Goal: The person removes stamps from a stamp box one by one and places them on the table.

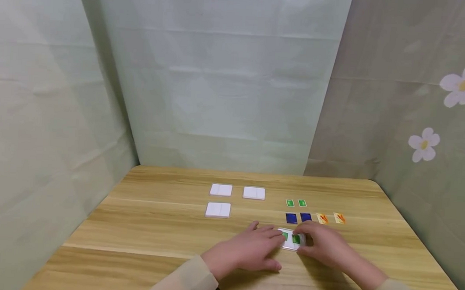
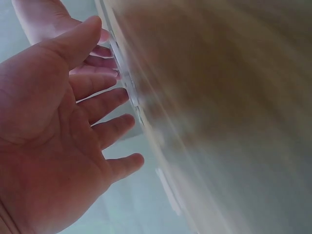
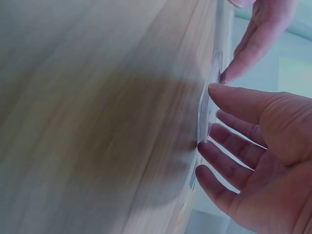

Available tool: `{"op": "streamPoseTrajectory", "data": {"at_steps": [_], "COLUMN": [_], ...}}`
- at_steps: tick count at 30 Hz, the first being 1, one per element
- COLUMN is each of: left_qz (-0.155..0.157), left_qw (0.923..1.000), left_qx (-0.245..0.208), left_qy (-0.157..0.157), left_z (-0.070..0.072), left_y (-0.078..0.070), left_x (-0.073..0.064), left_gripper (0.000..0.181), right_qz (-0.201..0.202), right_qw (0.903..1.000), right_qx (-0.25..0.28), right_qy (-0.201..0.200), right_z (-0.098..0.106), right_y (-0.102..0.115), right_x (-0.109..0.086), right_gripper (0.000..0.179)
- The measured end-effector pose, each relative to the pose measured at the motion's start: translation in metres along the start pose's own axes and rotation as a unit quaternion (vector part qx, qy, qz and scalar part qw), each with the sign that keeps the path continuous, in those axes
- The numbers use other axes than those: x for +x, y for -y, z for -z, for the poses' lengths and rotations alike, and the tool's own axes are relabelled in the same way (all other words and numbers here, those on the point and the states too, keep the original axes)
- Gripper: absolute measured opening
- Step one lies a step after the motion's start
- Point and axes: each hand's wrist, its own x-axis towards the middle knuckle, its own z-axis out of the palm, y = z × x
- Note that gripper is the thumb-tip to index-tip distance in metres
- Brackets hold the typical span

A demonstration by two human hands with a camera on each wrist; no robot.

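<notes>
In the head view a flat clear plastic case with a white inside lies near the table's front. Two small green cards show on it, the left one partly covered by fingers. My left hand lies at the case's left side, palm down, its fingers fairly straight and fingertips on the case. With thumb and fingers, my right hand spans the case's right end. In the right wrist view the thumb is at the case's near edge and the fingers curl at its side.
Three more white cases, one at the back left, lie on the wooden table. Behind my right hand are two green cards, two blue cards and two orange-yellow cards. Fabric curtains surround the table.
</notes>
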Motion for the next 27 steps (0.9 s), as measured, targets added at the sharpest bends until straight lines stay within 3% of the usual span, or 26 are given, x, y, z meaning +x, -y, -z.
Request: {"op": "streamPoseTrajectory", "data": {"at_steps": [11, 27], "left_qz": [0.026, 0.048], "left_qw": [0.9996, 0.9987], "left_qx": [-0.006, -0.018], "left_qy": [-0.005, -0.009], "left_z": [0.005, 0.01], "left_y": [0.017, 0.031], "left_x": [-0.029, -0.057], "left_gripper": [0.073, 0.074], "right_qz": [0.008, 0.022], "right_qw": [0.9998, 0.9988], "right_qx": [0.015, 0.043], "right_qy": [0.01, 0.013], "right_z": [-0.012, -0.026], "right_y": [0.023, 0.044], "right_x": [0.024, 0.043], "right_gripper": [0.035, 0.032]}}
